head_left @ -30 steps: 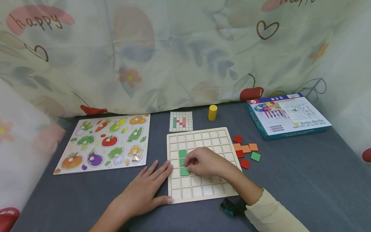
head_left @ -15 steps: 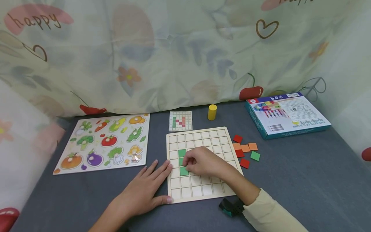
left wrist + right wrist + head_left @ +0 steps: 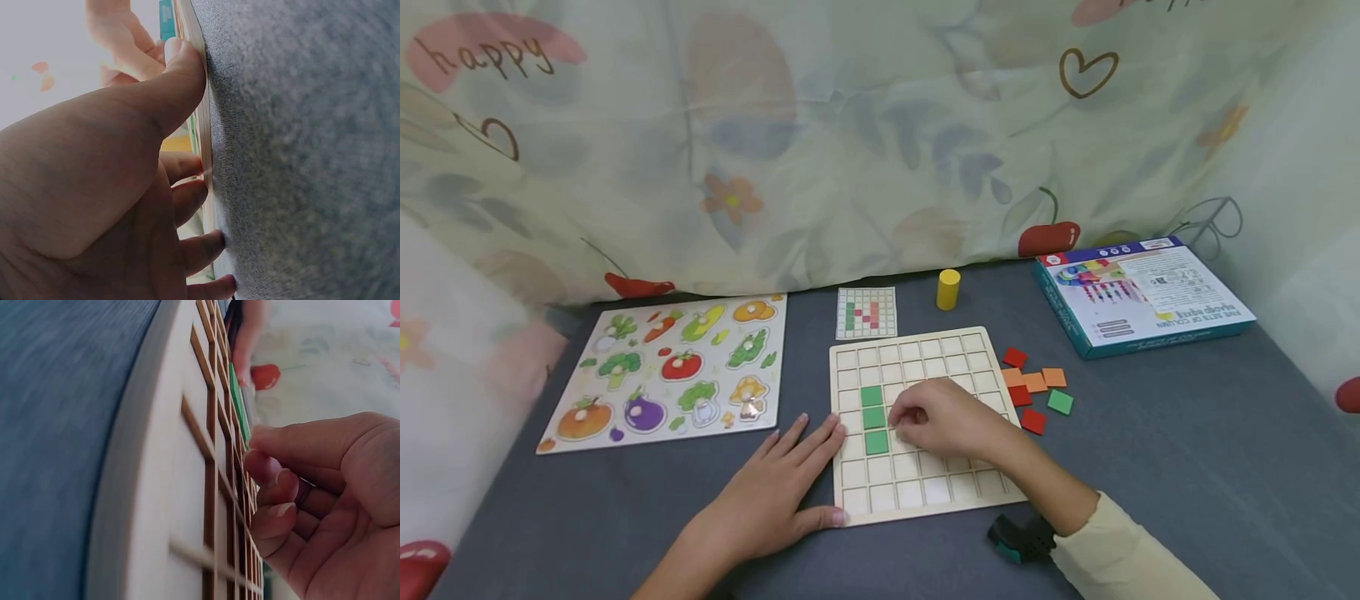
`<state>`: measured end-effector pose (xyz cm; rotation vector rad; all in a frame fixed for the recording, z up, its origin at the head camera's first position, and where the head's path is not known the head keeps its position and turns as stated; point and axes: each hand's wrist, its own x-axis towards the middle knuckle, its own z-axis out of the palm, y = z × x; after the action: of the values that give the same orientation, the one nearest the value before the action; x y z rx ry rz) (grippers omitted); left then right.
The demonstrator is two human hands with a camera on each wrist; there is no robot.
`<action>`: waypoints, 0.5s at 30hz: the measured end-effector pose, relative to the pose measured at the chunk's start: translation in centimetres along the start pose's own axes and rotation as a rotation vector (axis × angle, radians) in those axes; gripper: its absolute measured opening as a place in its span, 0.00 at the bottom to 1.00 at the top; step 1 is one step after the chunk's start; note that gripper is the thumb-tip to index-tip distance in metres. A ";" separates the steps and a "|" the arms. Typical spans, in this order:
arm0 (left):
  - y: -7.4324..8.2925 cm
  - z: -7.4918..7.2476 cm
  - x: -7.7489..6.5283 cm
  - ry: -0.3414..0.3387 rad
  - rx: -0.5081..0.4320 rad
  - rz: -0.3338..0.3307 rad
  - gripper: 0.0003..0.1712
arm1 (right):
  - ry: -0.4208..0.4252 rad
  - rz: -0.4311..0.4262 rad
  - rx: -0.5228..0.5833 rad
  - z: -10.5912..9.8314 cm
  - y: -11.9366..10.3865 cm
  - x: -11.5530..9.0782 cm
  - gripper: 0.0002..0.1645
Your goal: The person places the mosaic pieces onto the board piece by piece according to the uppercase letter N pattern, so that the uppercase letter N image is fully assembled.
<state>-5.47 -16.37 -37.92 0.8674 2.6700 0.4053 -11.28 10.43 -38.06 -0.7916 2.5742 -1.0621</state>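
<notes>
A square wooden grid board [image 3: 854,474] lies on the dark cloth, with three green square tiles [image 3: 876,442] in a column in its left part. My left hand [image 3: 775,496] lies spread at the board's left edge; in the left wrist view its thumb [image 3: 181,69] rests against the board's side. Over the middle of the board is my right hand [image 3: 947,421], just right of the green column. Its fingers are curled with thumb and index tip together, and the right wrist view shows nothing between them. Part of the grid is hidden under this hand.
Loose red, orange and green tiles [image 3: 1061,402] lie right of the board. Behind it are a pattern card [image 3: 842,334] and a yellow cylinder [image 3: 948,290]. A vegetable puzzle board [image 3: 700,446] lies left, a flat box [image 3: 1195,287] at back right. A printed curtain [image 3: 865,150] hangs behind.
My right hand has drawn slightly right, away from the green tiles, so more of the column shows. My left hand keeps its place at the board's edge.
</notes>
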 end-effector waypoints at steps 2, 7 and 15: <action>0.0 0.0 0.0 0.000 0.002 0.000 0.54 | 0.013 0.016 -0.011 -0.4 0.4 -0.6 0.08; 0.0 0.0 0.0 -0.004 0.001 0.003 0.54 | 0.046 0.066 -0.025 -1.7 1.4 -2.5 0.07; 0.0 -0.2 0.0 -0.016 -0.013 0.001 0.54 | 0.095 0.135 -0.040 -4.4 2.8 -5.6 0.06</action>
<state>-5.53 -16.38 -37.74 0.8641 2.6502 0.4134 -9.60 17.81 -36.87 -0.5793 2.6930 -1.0337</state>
